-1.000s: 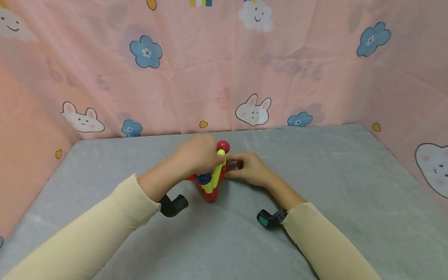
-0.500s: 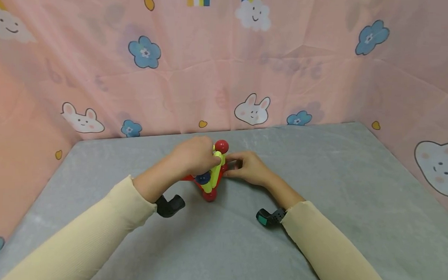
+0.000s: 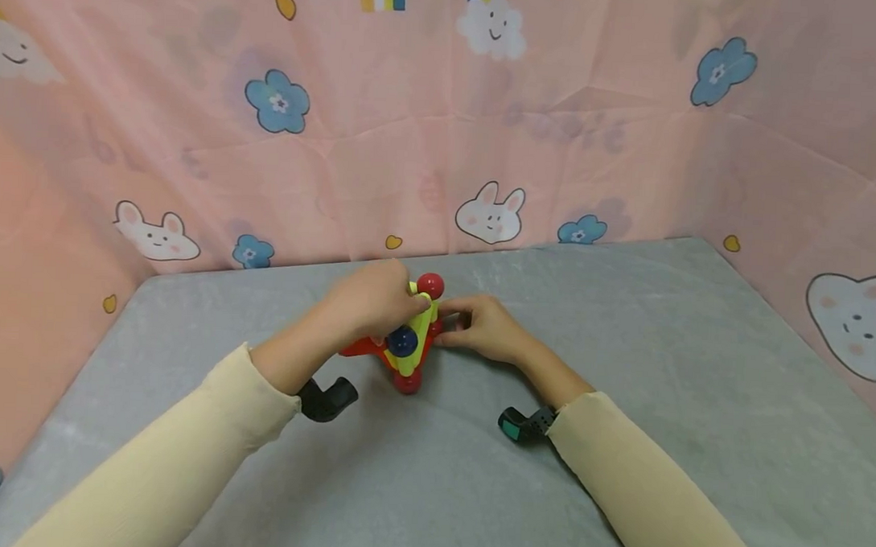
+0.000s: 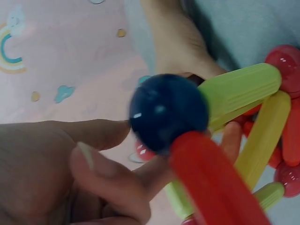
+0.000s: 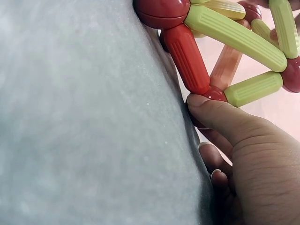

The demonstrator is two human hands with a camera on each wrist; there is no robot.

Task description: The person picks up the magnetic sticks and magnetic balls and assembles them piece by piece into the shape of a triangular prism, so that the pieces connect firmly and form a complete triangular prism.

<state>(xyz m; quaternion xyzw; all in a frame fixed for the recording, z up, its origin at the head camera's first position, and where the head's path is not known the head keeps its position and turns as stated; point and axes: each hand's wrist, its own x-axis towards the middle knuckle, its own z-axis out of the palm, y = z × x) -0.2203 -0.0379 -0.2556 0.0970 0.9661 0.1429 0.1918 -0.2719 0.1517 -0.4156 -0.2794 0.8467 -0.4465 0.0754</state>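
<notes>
A toy structure of magnetic sticks and balls stands on the table, with red balls (image 3: 430, 286) at its corners and yellow-green sticks (image 5: 239, 37) between them. My left hand (image 3: 372, 299) reaches over it from the left, its fingers curled at an upper yellow-green stick. Close to that hand are a dark blue ball (image 4: 168, 112) and a red stick (image 4: 215, 178) joined to it; a fingertip is right at the ball's edge. Low on the right side, my right hand (image 3: 490, 332) pinches a red corner ball (image 5: 216, 93) between thumb and fingers.
A grey cloth (image 3: 623, 352) covers the table. Behind and at both sides hangs a pink curtain (image 3: 384, 167) with bunnies, flowers and clouds. Each wrist wears a black camera band, the right one (image 3: 523, 425) close to the table.
My left hand has shifted slightly left. The blue ball has come more fully into view, and the red stick beside it now shows further out to the left. My right hand stays at its corner.
</notes>
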